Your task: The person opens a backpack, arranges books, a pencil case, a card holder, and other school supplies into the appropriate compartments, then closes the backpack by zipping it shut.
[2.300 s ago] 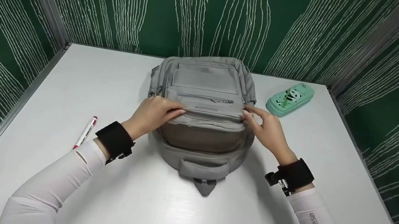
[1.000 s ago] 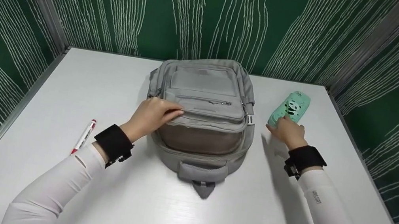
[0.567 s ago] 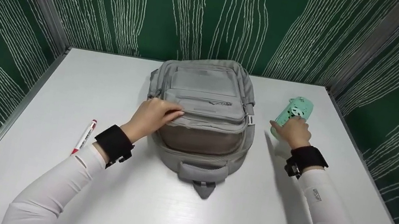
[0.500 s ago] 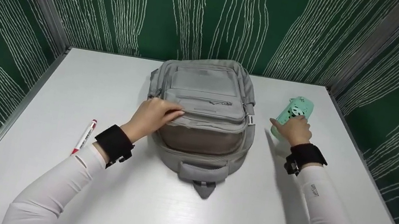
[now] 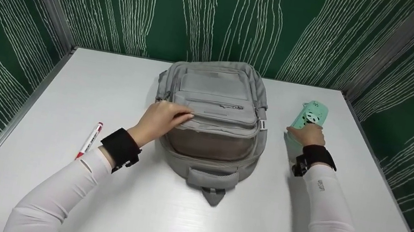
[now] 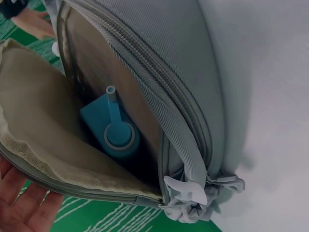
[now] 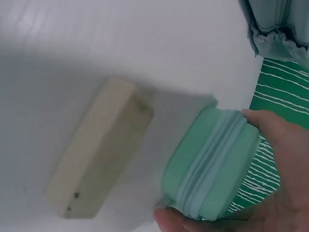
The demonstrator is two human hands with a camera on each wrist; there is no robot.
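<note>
A grey backpack lies on the white table with its zipped compartment gaping. My left hand pinches the compartment's flap at its left side and holds it away from the bag. Inside, the left wrist view shows a blue bottle with a spout on its lid. To the right of the bag, my right hand grips the near end of a mint-green pencil case with a panda print. In the right wrist view, thumb and fingers span the end of the case, across its zip.
A red-and-white marker lies on the table beside the left forearm. A pale, blurred block shows near the pencil case in the right wrist view. Green walls with white wavy lines enclose the table's back and sides.
My right hand has left the bag's right edge and taken hold of the pencil case, which has turned and shifted slightly nearer. My left hand has stayed on the flap.
</note>
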